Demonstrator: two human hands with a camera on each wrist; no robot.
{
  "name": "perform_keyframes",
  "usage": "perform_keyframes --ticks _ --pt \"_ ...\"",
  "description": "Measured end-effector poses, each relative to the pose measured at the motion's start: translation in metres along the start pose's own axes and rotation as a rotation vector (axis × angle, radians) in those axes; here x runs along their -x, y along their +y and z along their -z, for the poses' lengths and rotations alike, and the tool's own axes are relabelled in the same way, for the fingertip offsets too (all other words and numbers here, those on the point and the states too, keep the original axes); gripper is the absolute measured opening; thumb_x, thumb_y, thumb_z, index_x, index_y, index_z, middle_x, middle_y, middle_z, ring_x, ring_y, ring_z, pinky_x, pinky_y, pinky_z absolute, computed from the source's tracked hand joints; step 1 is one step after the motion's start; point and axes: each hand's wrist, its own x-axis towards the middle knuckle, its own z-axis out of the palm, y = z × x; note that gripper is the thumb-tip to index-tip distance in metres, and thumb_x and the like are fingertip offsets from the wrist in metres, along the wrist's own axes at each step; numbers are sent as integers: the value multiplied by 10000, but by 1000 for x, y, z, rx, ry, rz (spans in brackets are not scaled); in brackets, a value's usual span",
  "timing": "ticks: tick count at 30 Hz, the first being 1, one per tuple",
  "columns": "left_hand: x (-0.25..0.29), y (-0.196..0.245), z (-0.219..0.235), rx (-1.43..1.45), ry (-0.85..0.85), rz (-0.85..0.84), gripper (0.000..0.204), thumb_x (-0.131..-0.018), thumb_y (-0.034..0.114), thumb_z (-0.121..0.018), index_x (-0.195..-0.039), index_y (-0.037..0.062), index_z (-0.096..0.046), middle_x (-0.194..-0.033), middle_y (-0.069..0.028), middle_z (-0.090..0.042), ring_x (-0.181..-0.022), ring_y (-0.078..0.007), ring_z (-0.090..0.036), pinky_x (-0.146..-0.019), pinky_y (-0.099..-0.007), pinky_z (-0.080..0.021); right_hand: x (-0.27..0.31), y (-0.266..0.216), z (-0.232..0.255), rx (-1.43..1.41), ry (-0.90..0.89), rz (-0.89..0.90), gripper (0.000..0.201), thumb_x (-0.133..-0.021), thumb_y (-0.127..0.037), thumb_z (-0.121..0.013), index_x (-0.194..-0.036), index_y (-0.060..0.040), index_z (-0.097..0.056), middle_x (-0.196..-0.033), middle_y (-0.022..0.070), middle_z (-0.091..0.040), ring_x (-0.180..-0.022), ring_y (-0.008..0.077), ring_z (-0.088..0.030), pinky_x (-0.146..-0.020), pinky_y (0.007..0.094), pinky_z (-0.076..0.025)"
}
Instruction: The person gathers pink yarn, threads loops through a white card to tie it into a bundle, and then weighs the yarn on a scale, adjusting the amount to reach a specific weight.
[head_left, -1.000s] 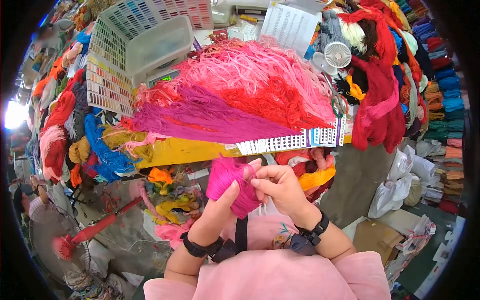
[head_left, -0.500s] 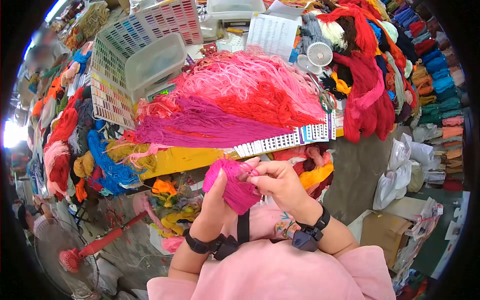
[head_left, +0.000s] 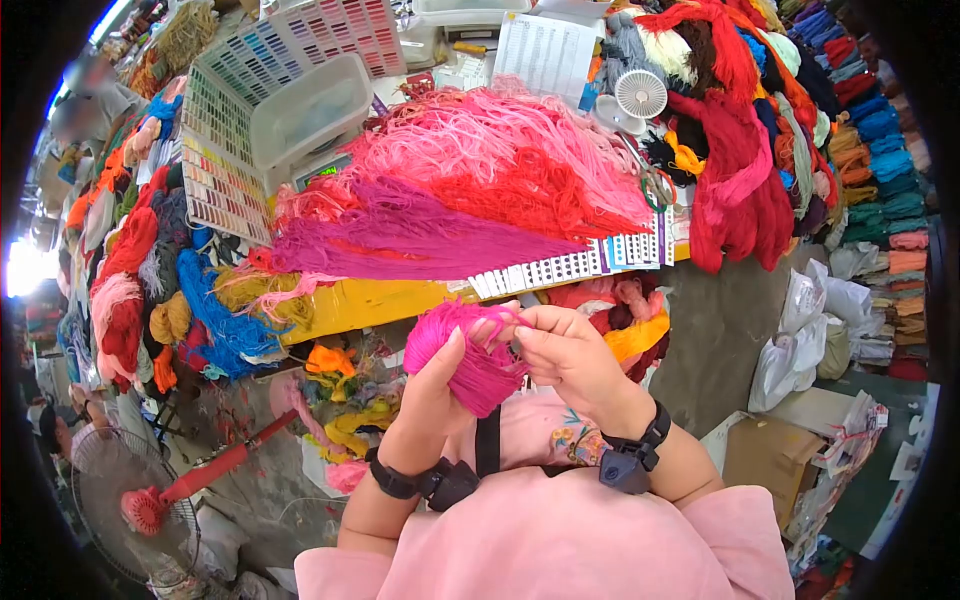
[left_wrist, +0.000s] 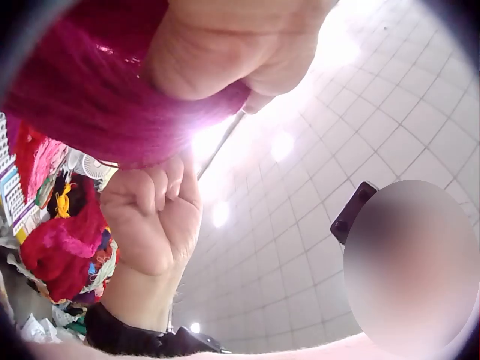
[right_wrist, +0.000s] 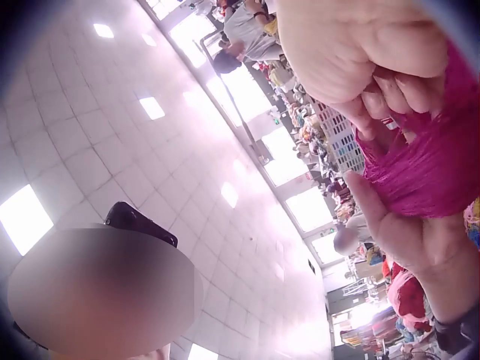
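A bundle of magenta yarn (head_left: 432, 338) is held up in front of the chest, beyond the pink shirt. My left hand (head_left: 428, 392) grips it from the left, thumb laid along the near side. At the bundle's upper right, my right hand (head_left: 572, 352) pinches a few of its strands between thumb and fingertips. In the left wrist view, the yarn (left_wrist: 82, 97) fills the upper left, and the curled fingers of the right hand (left_wrist: 150, 214) show below it. The right wrist view shows the strands (right_wrist: 424, 176) spread between both hands.
Pink, red and purple yarn (head_left: 430, 235) covers the yellow-edged table (head_left: 360, 308), with punched cards (head_left: 540, 270) along its front. A colour chart (head_left: 225, 140), clear tub (head_left: 310, 112) and small white fan (head_left: 641, 94) stand behind. A red floor fan (head_left: 145, 508) is at lower left, a cardboard box (head_left: 770, 460) at right.
The head view has shifted slightly. My right fingertips have moved a little up and outward, and strands now stretch from them to the bundle. The left hand keeps its grip.
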Motion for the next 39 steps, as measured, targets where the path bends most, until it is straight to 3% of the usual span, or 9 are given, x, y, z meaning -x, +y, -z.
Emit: perform_keyframes --ticks 6,22,24,25,27,31,34,36,39 --pt "0 -3 3 27 -17 18 363 -850 230 -353 -1102 -20 -426 -1196 -161 -371 -1085 -229 -388 -917 -362 -297 5 -6 -14 319 95 90 151 -803 -118 -478 -870 -12 -562 -600 -50 -474 -481 4 -365 -425 151 -276" --pt "-9 -8 -7 35 -68 46 407 -839 282 -362 -1094 -27 -434 -1199 -174 -358 -1073 -232 -393 -905 -369 -312 9 -5 5 334 73 148 125 -787 -92 -496 -787 7 -573 -596 -13 -514 -467 25 -388 -416 161 -295" --pt "-9 -9 -5 75 -93 61 410 -843 284 -359 -1094 -32 -433 -1207 -172 -353 -1087 -219 -383 -921 -357 -297 5 5 9 326 62 284 139 -795 -114 -492 -774 -3 -572 -570 -37 -482 -433 12 -354 -388 155 -261" --pt "-9 -11 -2 74 -93 62 410 -843 284 -359 -1094 -32 -433 -1207 -172 -353 -1087 -219 -383 -921 -357 -297 7 0 10 325 63 284 139 -795 -114 -492 -774 -3 -572 -570 -37 -482 -433 12 -354 -388 155 -261" --pt "-7 -15 4 4 4 53 402 -851 270 -349 -1113 -26 -419 -1225 -163 -338 -1123 -207 -350 -947 -337 -264 12 -13 11 -23 132 48 157 -805 -136 -481 -782 -12 -575 -556 -63 -450 -406 -6 -314 -360 149 -215" --pt "-11 -21 -5 9 -3 23 389 -859 250 -337 -1131 -18 -406 -1244 -151 -318 -1158 -196 -306 -967 -321 -232 12 -12 13 -73 148 56 173 -809 -154 -474 -814 -19 -581 -552 -81 -433 -391 -18 -272 -342 149 -176" --pt "-11 -24 -3 -67 -84 -13 395 -862 248 -325 -1148 -16 -390 -1260 -146 -294 -1184 -207 -263 -978 -333 -208 12 -16 5 166 153 5 147 -793 -131 -495 -824 -18 -584 -575 -69 -464 -420 -13 -322 -358 143 -217" --pt "-11 -22 -7 -77 -104 -4 414 -866 270 -298 -1153 -17 -383 -1266 -146 -283 -1182 -218 -262 -975 -342 -210 8 -13 0 312 155 132 113 -776 -99 -516 -812 -18 -586 -613 -49 -503 -468 -10 -372 -387 137 -260" --pt "-13 -19 -8 -63 -92 11 436 -870 290 -267 -1158 -18 -375 -1267 -150 -281 -1165 -231 -288 -966 -352 -224 7 -14 -1 284 156 118 103 -759 -67 -531 -825 -12 -588 -667 -29 -539 -522 -5 -415 -423 136 -299"
